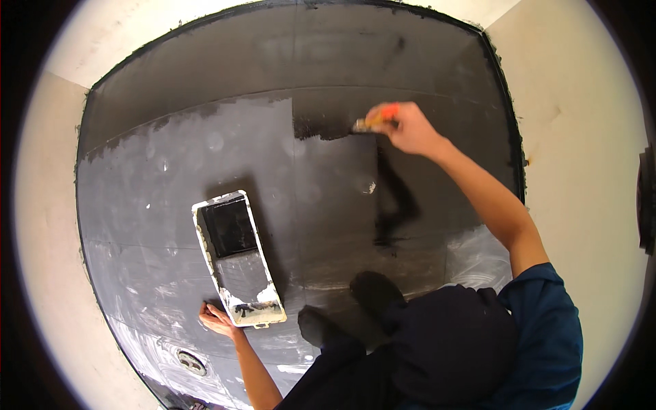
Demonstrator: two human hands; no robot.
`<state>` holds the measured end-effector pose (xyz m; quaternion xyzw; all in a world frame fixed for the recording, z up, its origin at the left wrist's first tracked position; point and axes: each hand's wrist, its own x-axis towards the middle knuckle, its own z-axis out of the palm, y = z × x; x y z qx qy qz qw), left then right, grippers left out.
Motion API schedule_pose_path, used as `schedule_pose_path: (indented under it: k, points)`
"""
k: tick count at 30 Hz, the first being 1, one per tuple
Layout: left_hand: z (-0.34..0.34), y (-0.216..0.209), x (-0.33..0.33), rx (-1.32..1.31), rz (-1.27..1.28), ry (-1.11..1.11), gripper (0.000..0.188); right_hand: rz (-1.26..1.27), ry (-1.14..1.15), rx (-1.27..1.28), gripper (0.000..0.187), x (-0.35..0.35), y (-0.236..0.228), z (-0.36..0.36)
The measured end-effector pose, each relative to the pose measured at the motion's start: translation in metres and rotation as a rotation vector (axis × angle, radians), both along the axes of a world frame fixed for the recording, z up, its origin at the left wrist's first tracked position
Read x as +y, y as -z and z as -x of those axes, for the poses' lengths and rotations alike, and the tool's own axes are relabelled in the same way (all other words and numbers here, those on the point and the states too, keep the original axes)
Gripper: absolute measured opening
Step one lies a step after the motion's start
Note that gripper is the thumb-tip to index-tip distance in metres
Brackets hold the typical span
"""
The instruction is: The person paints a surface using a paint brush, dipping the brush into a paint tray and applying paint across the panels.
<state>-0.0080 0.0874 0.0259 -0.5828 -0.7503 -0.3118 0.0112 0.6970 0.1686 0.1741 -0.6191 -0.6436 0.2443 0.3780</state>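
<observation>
Head view: right hand (412, 128) closed round a paintbrush (372, 122), right of centre in the far half of the dark floor (239, 150); bristles blurred. White-rimmed tray (260, 316) left of the floor's middle, left hand (217, 320) at its near left corner; fingers partly hidden, cannot tell whether they grip. Black contents (231, 229), texture unclear. Round drain (192, 363) toward the floor's near left corner. Left forearm (256, 372) cut off below.

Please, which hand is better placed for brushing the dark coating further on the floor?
Probably the right hand: it holds the brush at the dark coating's edge, while the left hand is at the tray.
</observation>
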Motion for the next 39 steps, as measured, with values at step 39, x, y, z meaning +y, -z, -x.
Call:
schedule_pose_path:
  k: [39]
  points:
    - [-0.011, -0.003, 0.004, -0.003, 0.047, -0.084, 0.038, -0.060, 0.254, -0.304, 0.030, 0.027, 0.027, 0.014]
